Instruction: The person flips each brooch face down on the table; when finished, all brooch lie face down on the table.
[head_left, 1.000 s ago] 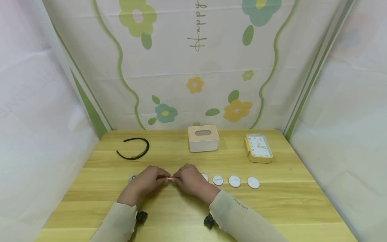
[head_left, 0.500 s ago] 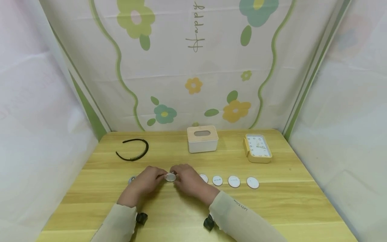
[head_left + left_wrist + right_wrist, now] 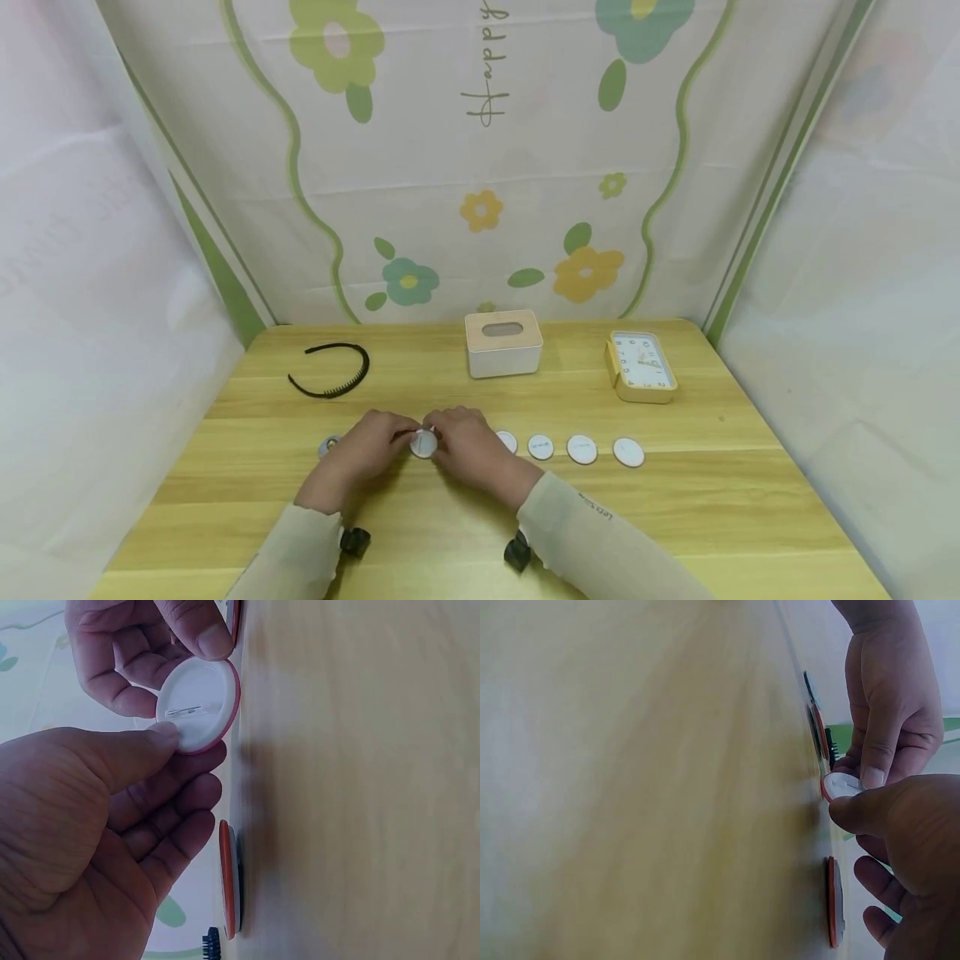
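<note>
A round pin badge (image 3: 423, 444) is held between both hands low over the wooden table. Its white back with a safety pin faces the wearer, and a red edge shows on the badge (image 3: 196, 705) in the left wrist view. My left hand (image 3: 371, 450) pinches its left side between thumb and fingers. On the opposite side, the thumb and fingers of my right hand (image 3: 467, 450) grip the rim. Left of the left hand lies another badge (image 3: 327, 447), bluish and partly hidden. Several white-backed badges, including one round badge (image 3: 541, 447), lie in a row to the right.
Behind the hands, a black toothed headband (image 3: 348, 385) lies at the left. A tissue box (image 3: 505, 358) with a wooden lid stands at the back middle, and a yellow clock (image 3: 643, 368) lies back right. Printed cloth walls (image 3: 450, 167) enclose the wooden table (image 3: 465, 550).
The badge between the hands has turned from nearly edge-on, with red showing, to its white back facing the wearer. Both hands stay in nearly the same place.
</note>
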Action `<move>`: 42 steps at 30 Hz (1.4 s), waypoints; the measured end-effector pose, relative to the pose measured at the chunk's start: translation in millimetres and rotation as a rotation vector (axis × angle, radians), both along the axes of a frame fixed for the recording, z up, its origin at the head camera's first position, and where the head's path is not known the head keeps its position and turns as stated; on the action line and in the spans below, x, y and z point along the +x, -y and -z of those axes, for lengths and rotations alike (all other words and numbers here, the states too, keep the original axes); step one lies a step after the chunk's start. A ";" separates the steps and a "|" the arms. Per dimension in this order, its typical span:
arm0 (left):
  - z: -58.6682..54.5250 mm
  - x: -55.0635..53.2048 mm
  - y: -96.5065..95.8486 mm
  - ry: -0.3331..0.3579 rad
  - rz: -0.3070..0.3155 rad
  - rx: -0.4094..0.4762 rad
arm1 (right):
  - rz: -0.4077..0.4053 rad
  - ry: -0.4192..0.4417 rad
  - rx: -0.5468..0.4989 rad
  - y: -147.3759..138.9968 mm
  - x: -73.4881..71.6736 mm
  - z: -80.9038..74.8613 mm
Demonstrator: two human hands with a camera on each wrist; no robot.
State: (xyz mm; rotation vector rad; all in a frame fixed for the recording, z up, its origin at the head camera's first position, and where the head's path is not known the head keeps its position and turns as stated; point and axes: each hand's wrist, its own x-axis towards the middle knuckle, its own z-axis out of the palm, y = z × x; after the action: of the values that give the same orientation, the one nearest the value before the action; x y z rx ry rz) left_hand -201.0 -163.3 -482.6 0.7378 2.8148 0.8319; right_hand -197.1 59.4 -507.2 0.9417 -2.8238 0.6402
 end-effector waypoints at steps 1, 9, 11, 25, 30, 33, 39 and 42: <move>0.5 -0.1 0.0 0.003 -0.004 0.007 | 0.005 -0.001 0.002 -0.1 -0.2 0.4; 5.1 -1.2 0.0 0.060 -0.018 0.062 | 0.024 0.026 -0.015 -1.1 -2.2 1.6; 6.4 -1.8 -0.5 0.073 -0.015 0.066 | 0.024 0.040 -0.015 -1.7 -2.5 2.0; 10.3 -4.1 0.2 0.074 0.006 0.028 | -0.029 0.042 -0.006 -5.0 -6.4 2.5; 9.9 -4.0 1.0 0.068 0.022 0.023 | -0.032 0.046 0.005 -5.1 -5.9 2.1; 10.9 -4.4 1.0 0.059 0.024 0.015 | -0.028 0.051 0.015 -5.2 -5.5 1.4; 11.7 -4.9 0.7 0.041 0.031 0.001 | -0.025 0.066 0.045 -5.9 -5.7 0.0; 11.6 -4.8 0.5 0.035 0.035 0.001 | -0.022 0.082 0.054 -6.5 -5.1 -1.8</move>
State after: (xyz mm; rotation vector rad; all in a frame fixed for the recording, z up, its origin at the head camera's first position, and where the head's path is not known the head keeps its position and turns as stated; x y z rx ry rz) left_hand -205.9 -163.9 -494.1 0.7633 2.7625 0.8321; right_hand -202.1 65.9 -505.3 0.9781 -2.9203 0.6218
